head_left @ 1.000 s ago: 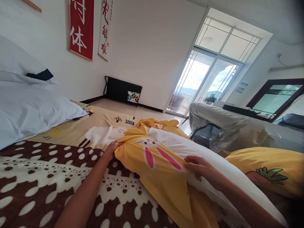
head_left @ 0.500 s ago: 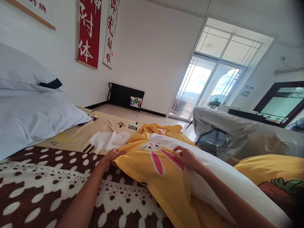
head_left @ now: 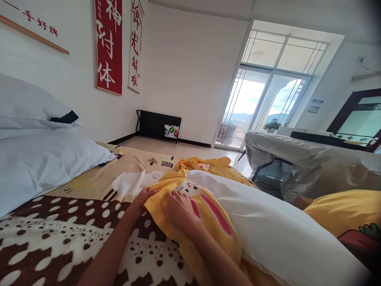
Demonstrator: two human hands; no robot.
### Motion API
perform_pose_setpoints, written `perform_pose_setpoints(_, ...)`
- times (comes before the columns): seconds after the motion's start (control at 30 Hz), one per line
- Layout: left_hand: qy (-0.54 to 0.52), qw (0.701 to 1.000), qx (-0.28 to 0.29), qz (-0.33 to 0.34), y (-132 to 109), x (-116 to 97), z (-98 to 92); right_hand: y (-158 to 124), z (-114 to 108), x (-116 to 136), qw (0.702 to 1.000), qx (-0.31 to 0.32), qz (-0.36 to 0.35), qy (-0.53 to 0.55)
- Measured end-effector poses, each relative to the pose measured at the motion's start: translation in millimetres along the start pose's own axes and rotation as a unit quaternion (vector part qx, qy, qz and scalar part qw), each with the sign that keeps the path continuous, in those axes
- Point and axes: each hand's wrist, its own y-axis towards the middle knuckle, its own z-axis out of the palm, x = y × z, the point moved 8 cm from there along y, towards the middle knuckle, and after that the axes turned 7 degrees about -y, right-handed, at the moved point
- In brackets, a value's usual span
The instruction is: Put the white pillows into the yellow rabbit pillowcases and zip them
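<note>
Presently grasps the left edge of a yellow cover (head_left: pixel 228 244) in the left hand (head_left: pixel 148 197), with fingers bent onto the fabric. Holds the right hand (head_left: pixel 181 210) over the same cover, just beside the left hand and next to the printed rabbit face (head_left: pixel 191 188), with knuckles up and fingers curled; cannot tell about any pinch of cloth under those fingertips. Has the cover lying loosely on a brown, cream and white patterned blanket (head_left: pixel 53 234), draped along the left side of a long white pillow (head_left: pixel 274 224); cannot tell about any part of the pillow being inside. Faces a crumpled yellow cloth (head_left: pixel 220 163) near the far end of that pillow. Sees stacked white pillows (head_left: pixel 44 159) well to the left, and a yellow cushion (head_left: pixel 348 206) with a carrot print at the right edge. Looks out toward plastic-draped furniture (head_left: pixel 315 159), glass doors (head_left: pixel 250 105), a low black panel (head_left: pixel 151 125) by the wall and a red scroll (head_left: pixel 109 47).
</note>
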Motion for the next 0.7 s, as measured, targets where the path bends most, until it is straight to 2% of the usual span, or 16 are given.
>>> perform_pose_setpoints(0.1,0.027,0.999,-0.02,0.02,-3.1,-6.3,11.5,8.5,27.1,-7.7,0.997,-0.047,0.049,0.041)
perform_pose_setpoints(0.2,0.104,0.993,-0.045,0.011,-6.3,-6.4,19.5,7.9,49.7,-12.2,0.993,-0.086,0.039,0.076)
perform_pose_setpoints(0.27,0.132,0.99,-0.041,0.0,-7.1,-5.2,24.3,6.1,58.3,-16.3,0.988,-0.1,0.034,0.108)
perform_pose_setpoints(0.33,0.116,0.993,-0.02,-0.006,-7.4,-6.3,27.3,4.8,59.6,-24.9,0.979,-0.12,0.054,0.155)
perform_pose_setpoints(0.43,0.032,0.999,0.014,0.008,-8.9,-17.4,21.5,1.5,49.6,-44.6,0.938,-0.188,0.109,0.27)
perform_pose_setpoints(0.5,-0.046,0.997,0.027,0.052,-11.5,-32.8,10.0,-1.5,41.5,-56.9,0.903,-0.232,0.137,0.334)
perform_pose_setpoints(0.6,-0.139,0.981,0.037,0.128,-17.2,-51.2,-9.6,-4.4,34.3,-69.0,0.866,-0.257,0.162,0.397)
perform_pose_setpoints(0.63,-0.138,0.981,0.05,0.128,-18.3,-50.4,-11.2,-5.0,33.2,-71.7,0.851,-0.26,0.164,0.425)
perform_pose_setpoints(0.7,-0.063,0.99,0.102,0.07,-19.3,-34.8,-2.0,-5.9,32.1,-75.1,0.822,-0.263,0.163,0.478)
